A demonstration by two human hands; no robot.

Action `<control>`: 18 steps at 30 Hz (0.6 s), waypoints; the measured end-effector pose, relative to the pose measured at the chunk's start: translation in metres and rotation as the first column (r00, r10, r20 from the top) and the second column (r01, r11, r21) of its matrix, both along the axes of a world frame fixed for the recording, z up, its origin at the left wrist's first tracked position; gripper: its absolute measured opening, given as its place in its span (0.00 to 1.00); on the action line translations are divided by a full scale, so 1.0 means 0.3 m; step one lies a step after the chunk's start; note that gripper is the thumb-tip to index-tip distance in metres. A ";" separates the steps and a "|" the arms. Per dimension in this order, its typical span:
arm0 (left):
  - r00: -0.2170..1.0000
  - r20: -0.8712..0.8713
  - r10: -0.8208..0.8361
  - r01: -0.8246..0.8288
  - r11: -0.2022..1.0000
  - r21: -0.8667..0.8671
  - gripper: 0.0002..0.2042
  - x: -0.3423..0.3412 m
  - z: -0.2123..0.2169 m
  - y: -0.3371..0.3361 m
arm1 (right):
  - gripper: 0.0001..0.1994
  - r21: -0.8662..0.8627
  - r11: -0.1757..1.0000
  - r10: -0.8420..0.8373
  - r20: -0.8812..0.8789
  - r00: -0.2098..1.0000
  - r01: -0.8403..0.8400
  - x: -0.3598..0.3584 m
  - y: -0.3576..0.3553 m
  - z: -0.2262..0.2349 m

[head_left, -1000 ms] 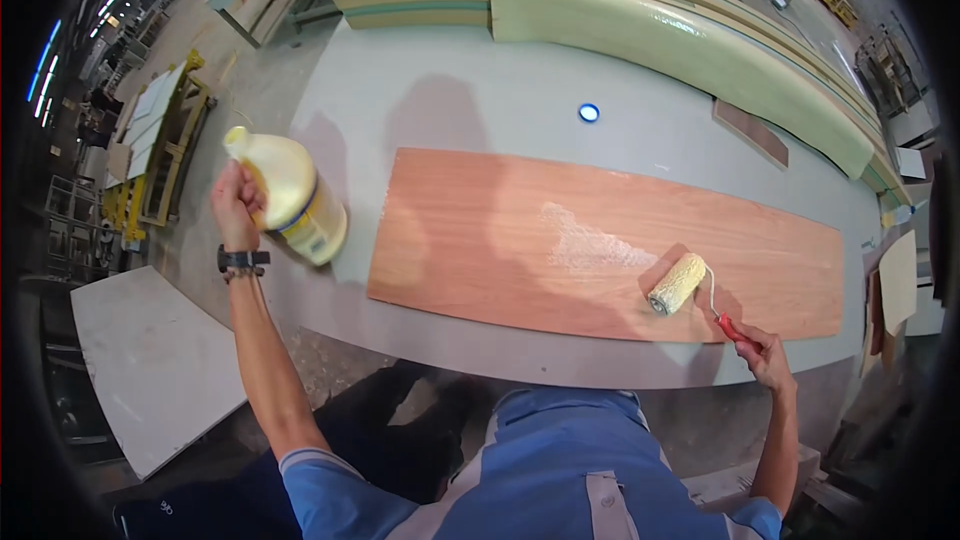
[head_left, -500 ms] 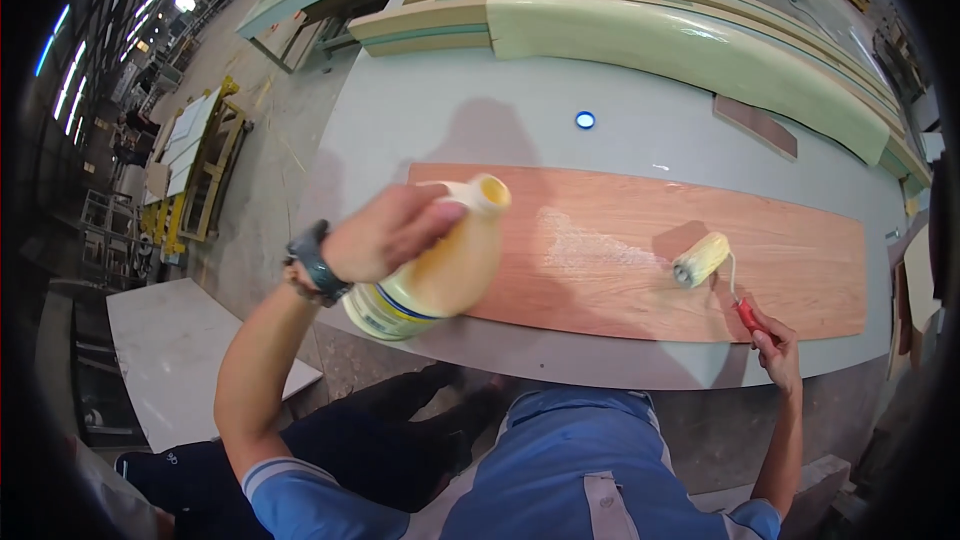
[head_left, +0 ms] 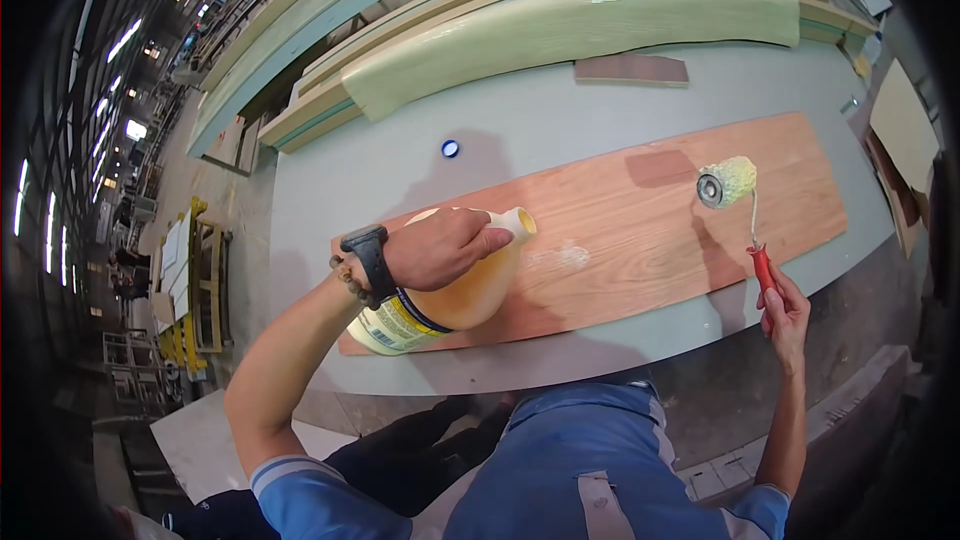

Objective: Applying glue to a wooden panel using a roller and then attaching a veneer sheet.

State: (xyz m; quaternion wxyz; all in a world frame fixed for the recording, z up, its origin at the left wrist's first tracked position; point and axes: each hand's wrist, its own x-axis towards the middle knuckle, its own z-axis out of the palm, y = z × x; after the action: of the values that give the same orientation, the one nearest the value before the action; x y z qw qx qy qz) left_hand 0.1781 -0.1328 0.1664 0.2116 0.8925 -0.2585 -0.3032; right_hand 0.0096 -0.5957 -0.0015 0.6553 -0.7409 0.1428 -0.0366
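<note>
The wood-grain panel [head_left: 640,240] lies beneath and between your hands; your left hand [head_left: 440,248] grips the tilted plastic jug [head_left: 482,292]; your right hand [head_left: 785,310] grasps the red-handled paint roller [head_left: 737,180], raised; this looks like pouring, calling next for a steady left wrist; beyond that hand lies a blue-rimmed cap [head_left: 450,149].

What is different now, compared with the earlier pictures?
The left hand brought the jug rightward, from beside the board to over its left part, mouth now pointing right. The right hand moved the roller toward the board's right end. The view also turned. Both hands kept their grip; the blue cap stayed on the table.
</note>
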 end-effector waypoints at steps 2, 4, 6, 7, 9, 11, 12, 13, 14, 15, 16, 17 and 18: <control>0.999 -0.011 -0.037 0.037 0.999 0.029 0.27 0.038 -0.008 -0.057 | 0.19 0.016 1.000 -0.005 0.001 1.000 0.005 -0.008 -0.018 0.004; 0.998 -0.030 -0.058 0.058 0.998 0.022 0.27 0.069 -0.028 -0.092 | 0.20 0.020 1.000 0.010 -0.001 1.000 -0.010 -0.013 -0.023 -0.002; 0.997 -0.047 -0.065 0.066 0.998 0.013 0.27 0.095 -0.039 -0.116 | 0.20 0.022 1.000 0.008 -0.007 1.000 -0.008 -0.012 -0.033 -0.010; 0.994 -0.063 -0.095 0.099 0.993 0.064 0.27 0.110 -0.044 -0.128 | 0.20 0.022 1.000 0.011 -0.012 1.000 -0.011 -0.010 -0.035 -0.014; 0.988 -0.087 -0.125 0.135 0.984 0.115 0.26 0.131 -0.060 -0.152 | 0.20 0.021 1.000 0.016 -0.007 1.000 -0.016 -0.005 -0.042 -0.014; 0.981 -0.088 -0.173 0.184 0.972 0.145 0.26 0.135 -0.074 -0.173 | 0.20 0.023 0.999 0.031 -0.001 1.000 -0.031 0.003 -0.044 -0.017; 0.982 -0.093 -0.165 0.177 0.973 0.150 0.26 0.136 -0.092 -0.171 | 0.20 0.027 0.999 0.029 -0.010 1.000 -0.029 0.010 -0.043 -0.021; 0.976 -0.067 -0.207 0.214 0.969 0.127 0.26 0.140 -0.123 -0.161 | 0.20 0.031 0.999 0.029 -0.019 0.999 -0.029 0.018 -0.043 -0.025; 0.969 -0.038 -0.243 0.245 0.964 0.106 0.27 0.136 -0.143 -0.153 | 0.20 0.029 0.999 0.018 -0.039 0.999 -0.017 0.018 -0.051 -0.027; 0.942 0.021 -0.335 0.331 0.939 0.090 0.21 0.135 -0.147 -0.155 | 0.20 0.037 0.999 0.014 -0.055 0.998 -0.012 0.019 -0.050 -0.038; 0.904 0.080 -0.421 0.415 0.906 0.081 0.15 0.138 -0.157 -0.171 | 0.20 0.014 1.000 0.026 -0.005 1.000 -0.026 0.006 -0.075 -0.063; 0.854 0.110 -0.509 0.509 0.860 0.029 0.10 0.168 -0.181 -0.182 | 0.20 0.031 0.999 0.033 -0.024 0.999 -0.032 -0.001 -0.078 -0.040; 0.907 0.097 -0.410 0.409 0.912 0.026 0.13 0.152 -0.192 -0.170 | 0.20 0.046 0.998 0.041 -0.042 0.998 -0.039 0.002 -0.074 -0.017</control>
State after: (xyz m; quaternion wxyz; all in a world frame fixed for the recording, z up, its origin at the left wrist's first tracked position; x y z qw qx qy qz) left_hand 0.2236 -0.1836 0.1089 0.1280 0.8330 -0.4493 -0.2963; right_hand 0.0102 -0.6179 -0.0066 0.6692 -0.7292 0.1429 -0.0041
